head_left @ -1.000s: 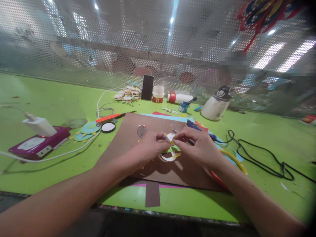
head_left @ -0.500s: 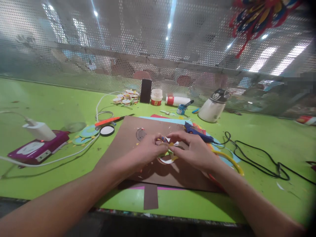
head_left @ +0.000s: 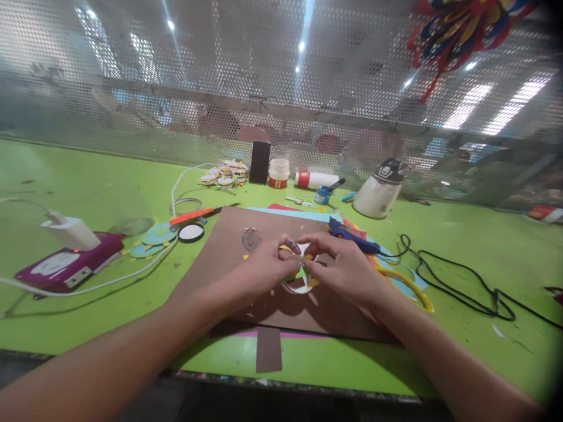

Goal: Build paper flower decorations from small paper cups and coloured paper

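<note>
Over the brown board (head_left: 211, 258), my left hand (head_left: 270, 261) and my right hand (head_left: 341, 266) meet fingertip to fingertip. Both are closed in a pinch on a small pale paper strip (head_left: 297, 258), partly hidden by the fingers. Right beneath them lies a round white paper piece (head_left: 301, 287) with yellow and green bits on it; the hands cover much of it. A grey round mark (head_left: 251, 240) and small paper scraps show on the board near my left hand. Past my right hand rests a dark blue glue gun (head_left: 354, 236).
Yellow-handled scissors (head_left: 411, 287) and a black cord (head_left: 461, 275) are at the right. A purple power strip (head_left: 65, 264), an orange cutter (head_left: 191, 217) and a black round lid (head_left: 190, 232) lie left. Behind stand a phone (head_left: 260, 162), a cup (head_left: 278, 174), a blue jar (head_left: 323, 194) and a white kettle (head_left: 379, 190).
My fingertips have shifted slightly, and the pale strip between them shows more clearly. Both arms stay almost in place.
</note>
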Demonstrator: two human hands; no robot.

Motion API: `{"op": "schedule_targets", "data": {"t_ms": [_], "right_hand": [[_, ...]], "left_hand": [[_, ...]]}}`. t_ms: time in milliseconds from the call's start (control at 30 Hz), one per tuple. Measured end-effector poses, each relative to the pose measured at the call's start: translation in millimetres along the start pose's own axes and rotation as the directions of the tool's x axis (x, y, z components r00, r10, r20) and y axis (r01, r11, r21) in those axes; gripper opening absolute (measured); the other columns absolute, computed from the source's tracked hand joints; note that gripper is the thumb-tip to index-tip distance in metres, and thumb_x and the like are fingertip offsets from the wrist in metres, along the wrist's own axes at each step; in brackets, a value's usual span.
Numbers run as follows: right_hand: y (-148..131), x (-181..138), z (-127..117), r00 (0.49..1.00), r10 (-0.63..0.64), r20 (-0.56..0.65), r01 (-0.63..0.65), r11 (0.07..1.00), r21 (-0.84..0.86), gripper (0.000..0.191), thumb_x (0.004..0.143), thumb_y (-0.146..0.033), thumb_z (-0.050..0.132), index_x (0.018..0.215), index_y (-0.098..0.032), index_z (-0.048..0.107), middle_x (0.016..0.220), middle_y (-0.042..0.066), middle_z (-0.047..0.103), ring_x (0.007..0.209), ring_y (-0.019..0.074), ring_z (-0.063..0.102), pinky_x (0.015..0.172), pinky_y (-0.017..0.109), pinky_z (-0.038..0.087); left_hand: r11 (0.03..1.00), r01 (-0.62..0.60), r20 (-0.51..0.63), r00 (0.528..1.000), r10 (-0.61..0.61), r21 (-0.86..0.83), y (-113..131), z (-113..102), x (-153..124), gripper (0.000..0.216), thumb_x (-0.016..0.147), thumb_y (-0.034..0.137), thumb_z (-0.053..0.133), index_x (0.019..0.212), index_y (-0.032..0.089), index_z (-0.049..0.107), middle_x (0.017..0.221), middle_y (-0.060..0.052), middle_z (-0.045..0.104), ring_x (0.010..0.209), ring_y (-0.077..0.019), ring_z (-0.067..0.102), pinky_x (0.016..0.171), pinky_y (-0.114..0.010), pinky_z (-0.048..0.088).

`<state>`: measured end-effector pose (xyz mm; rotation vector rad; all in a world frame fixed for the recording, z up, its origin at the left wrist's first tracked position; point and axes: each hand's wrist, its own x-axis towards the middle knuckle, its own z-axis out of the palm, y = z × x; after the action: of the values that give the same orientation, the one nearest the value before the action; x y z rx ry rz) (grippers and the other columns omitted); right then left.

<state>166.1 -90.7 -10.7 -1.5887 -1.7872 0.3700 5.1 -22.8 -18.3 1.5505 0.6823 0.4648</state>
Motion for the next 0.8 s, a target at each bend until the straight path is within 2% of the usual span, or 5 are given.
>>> {"op": "schedule_targets", "data": {"t_ms": [200,367,533,800], "right_hand": [[-2.7,-0.6,-0.6,1.0,-0.004,0.006,0.004,1.0,-0.018,0.037,0.078,-0.013,0.06,0.114,-0.017,0.065,0.088,0.006,0.074,0.083,0.0204,0.068,0.075,0.033,0.051],[-1.6,-1.0,-1.8,0.999,0.039,0.039,-0.038,0.999,-0.008,0.043,0.075,-0.012,0.061,0.118,-0.017,0.064,0.089,0.005,0.075,0.084,0.0206,0.067,0.076,0.033,0.051],[0.1,1.0,-1.6,0.997,0.045,0.055,-0.046,0.999,0.014,0.041,0.077,-0.015,0.062,0.118,-0.016,0.064,0.089,0.005,0.074,0.084,0.0205,0.067,0.076,0.033,0.051],[-0.3,-0.2,1.4,0.999,0.034,0.038,-0.034,0.999,0.017,0.045,0.076,-0.011,0.061,0.121,-0.016,0.063,0.089,0.005,0.073,0.084,0.0213,0.067,0.078,0.036,0.051]], "left_hand": [[1.0,0.006,-0.004,1.0,-0.007,-0.028,0.0,1.0,-1.7,0.02,0.075,0.026,0.061,0.091,0.02,0.051,0.06,0.008,0.046,0.047,-0.0069,0.039,0.046,-0.018,0.028],[0.999,-0.013,-0.01,1.0,0.013,-0.036,-2.3,1.7,0.4,0.019,0.075,0.022,0.059,0.092,0.018,0.052,0.064,0.005,0.051,0.055,-0.0083,0.047,0.052,-0.019,0.035],[1.0,0.012,-0.025,1.0,-0.012,-0.029,-0.6,3.7,1.1,0.019,0.074,0.017,0.057,0.093,0.018,0.051,0.066,0.005,0.053,0.054,-0.0081,0.047,0.051,-0.02,0.034],[0.997,0.008,-0.009,1.0,-0.009,-0.078,-0.1,6.0,-0.4,0.02,0.076,0.014,0.056,0.093,0.018,0.047,0.06,0.008,0.047,0.049,-0.0066,0.042,0.047,-0.019,0.03]]}}
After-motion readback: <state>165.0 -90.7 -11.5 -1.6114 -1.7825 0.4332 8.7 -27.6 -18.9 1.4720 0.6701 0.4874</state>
